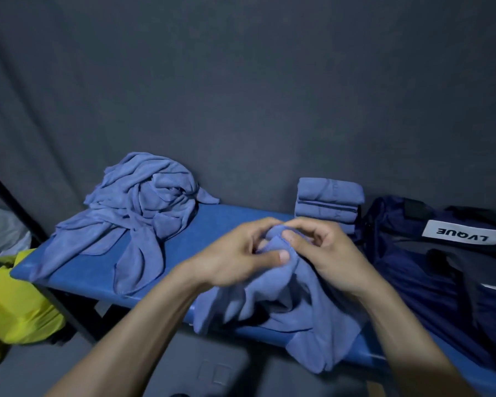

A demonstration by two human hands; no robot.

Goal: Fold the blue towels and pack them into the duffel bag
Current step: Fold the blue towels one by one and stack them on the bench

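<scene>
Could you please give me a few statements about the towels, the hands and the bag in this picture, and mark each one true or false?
1. Both the left hand and the right hand pinch the same blue towel. True.
2. The folded towels are stacked inside the duffel bag. False: they are stacked on the blue bench, beside the bag.
3. A heap of unfolded towels lies at the left end of the bench. True.
4. The held towel is already neatly folded. False: it hangs crumpled over the bench's front edge.
5. The duffel bag is yellow. False: it is dark navy.
</scene>
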